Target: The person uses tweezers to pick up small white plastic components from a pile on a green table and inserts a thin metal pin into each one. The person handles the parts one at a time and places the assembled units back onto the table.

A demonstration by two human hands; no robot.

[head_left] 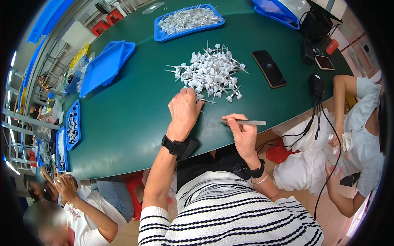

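Left hand (184,110) reaches palm-down to the near edge of the pile of small white plastic parts (211,73) in the middle of the green table (123,123); fingers curled onto the nearest pieces, looks like picking one up, but the hand hides the fingertips so the grip itself can't be confirmed. Right hand (243,137) sits at the table edge, fingers pinched shut on a thin metal strip (245,122), held level and pointing right, clear of the pile. Progress, judging by layout: pile is big and loose, so most parts seem unprocessed. Blue tray (188,20) at the far side holds more of the same kind of white parts, whether finished or not is unclear. Empty blue trays stacked (106,65) to the left. Dark phone (269,68) lies right of the pile, apart from it. Other people sit at lower left and at right; their hands are not near the pile.
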